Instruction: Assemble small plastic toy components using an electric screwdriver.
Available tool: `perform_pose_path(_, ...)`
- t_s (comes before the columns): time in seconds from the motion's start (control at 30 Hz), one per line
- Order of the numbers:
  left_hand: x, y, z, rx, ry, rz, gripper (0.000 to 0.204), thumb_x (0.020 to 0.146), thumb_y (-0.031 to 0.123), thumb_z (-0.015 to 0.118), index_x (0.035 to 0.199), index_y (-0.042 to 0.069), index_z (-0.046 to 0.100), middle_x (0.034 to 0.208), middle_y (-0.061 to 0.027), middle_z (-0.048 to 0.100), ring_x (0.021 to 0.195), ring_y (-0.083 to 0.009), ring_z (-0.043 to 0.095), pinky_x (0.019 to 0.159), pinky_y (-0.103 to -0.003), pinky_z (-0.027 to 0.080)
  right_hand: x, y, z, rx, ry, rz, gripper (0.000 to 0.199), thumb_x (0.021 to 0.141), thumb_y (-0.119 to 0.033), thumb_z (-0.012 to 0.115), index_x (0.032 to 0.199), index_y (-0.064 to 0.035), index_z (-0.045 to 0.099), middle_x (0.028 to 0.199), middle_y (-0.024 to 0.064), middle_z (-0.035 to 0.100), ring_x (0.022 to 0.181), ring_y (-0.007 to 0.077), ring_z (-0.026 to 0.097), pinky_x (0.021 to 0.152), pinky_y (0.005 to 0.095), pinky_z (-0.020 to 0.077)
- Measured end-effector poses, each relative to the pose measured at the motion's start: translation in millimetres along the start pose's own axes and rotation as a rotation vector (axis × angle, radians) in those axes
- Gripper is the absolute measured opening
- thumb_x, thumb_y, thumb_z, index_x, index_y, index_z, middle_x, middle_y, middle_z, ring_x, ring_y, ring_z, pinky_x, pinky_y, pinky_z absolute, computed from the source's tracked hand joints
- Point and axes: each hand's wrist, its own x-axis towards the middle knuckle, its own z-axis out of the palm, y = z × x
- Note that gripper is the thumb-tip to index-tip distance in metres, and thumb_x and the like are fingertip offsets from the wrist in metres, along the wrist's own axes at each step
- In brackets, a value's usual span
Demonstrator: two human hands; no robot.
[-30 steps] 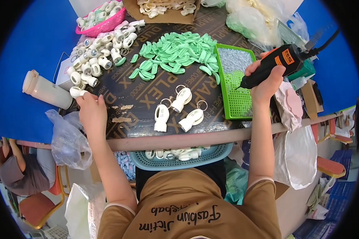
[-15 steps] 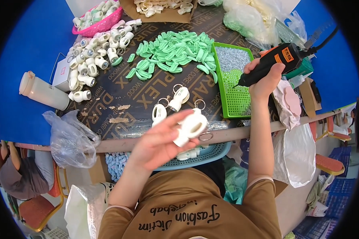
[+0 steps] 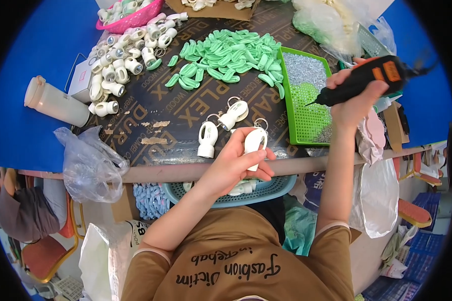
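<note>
Nearest to me, below the table edge, a blue-green basket hangs at my lap with a few white pieces lying in it.

Just above it, my left hand is closed around a white plastic casing at the table's front edge. The casing stands roughly upright in my grip: my thumb lies across its near side, my other fingers are curled under and behind its lower end, and its rounded top and metal ring stick out above them.

Two more white casings with rings lie on the dark board just left of and above my hand, not touching it.

To the right, my right hand is wrapped tight around an orange and black electric screwdriver. Its tip points left and down over a green tray of small screws; I cannot tell whether the tip touches them.

Further out, a heap of green plastic pieces lies mid-board. To the left lies a cluster of white barrel-shaped parts, a pale bottle on its side and a crumpled clear bag. A pink basket sits at the far edge.
</note>
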Motion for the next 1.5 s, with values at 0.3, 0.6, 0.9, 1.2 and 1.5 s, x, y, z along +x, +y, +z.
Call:
perform_pose_path(0.3, 1, -3, -3, 0.102, 0.003, 0.024, 0.043, 0.085, 0.009, 0.051, 0.122, 0.007, 0.029, 0.079, -0.0053, 0.050, 0.054, -0.0108, 0.048, 0.042, -0.021, 0.034, -42, -62, 45, 0.463, -0.312, 0.174, 0.085, 0.060, -0.083, 0.043, 0.104, -0.0100, 0.043, 0.061, 0.0030, 0.045, 0.050, 0.0139, 0.043, 0.051, 0.0274, 0.0330)
perform_pose_path(0.6, -1, -4, 0, 0.142, -0.041, 0.024, 0.042, 0.086, 0.005, 0.048, 0.124, 0.010, 0.031, 0.068, 0.0003, 0.046, 0.052, -0.0058, 0.042, 0.043, -0.019, 0.027, -44, -69, 73, 0.298, -0.396, 0.225, 0.089, 0.060, -0.084, 0.039, 0.105, -0.0073, 0.043, 0.059, 0.0054, 0.045, 0.047, 0.0159, 0.042, 0.050, 0.0281, 0.0355)
perform_pose_path(0.9, -1, -2, 0, 0.157, -0.051, 0.002, 0.039, 0.086, 0.007, 0.048, 0.120, 0.011, 0.029, 0.069, 0.0002, 0.045, 0.053, -0.0054, 0.044, 0.044, -0.020, 0.032, -46, -56, 74, 0.296, -0.363, 0.254, 0.093, 0.062, -0.084, 0.035, 0.108, -0.0037, 0.044, 0.059, 0.0070, 0.046, 0.046, 0.0160, 0.043, 0.049, 0.0271, 0.0370)
perform_pose_path(1.2, -1, -3, 4, 0.139, -0.017, 0.028, 0.040, 0.082, 0.001, 0.050, 0.116, 0.007, 0.031, 0.069, -0.0002, 0.044, 0.052, -0.0061, 0.043, 0.043, -0.020, 0.032, -55, -57, 86, 0.125, -0.231, 0.246, 0.093, 0.057, -0.085, 0.041, 0.098, -0.0019, 0.044, 0.056, 0.0075, 0.048, 0.045, 0.0160, 0.044, 0.045, 0.0277, 0.0376)
perform_pose_path(1.5, -1, -6, 1, 0.116, -0.023, 0.024, 0.041, 0.077, -0.003, 0.050, 0.113, 0.005, 0.033, 0.069, -0.0007, 0.044, 0.048, -0.0065, 0.041, 0.041, -0.021, 0.031, -65, -51, 84, 0.170, -0.287, 0.282, 0.090, 0.057, -0.084, 0.044, 0.095, -0.0025, 0.043, 0.056, 0.0086, 0.048, 0.043, 0.0167, 0.043, 0.043, 0.0270, 0.0375)
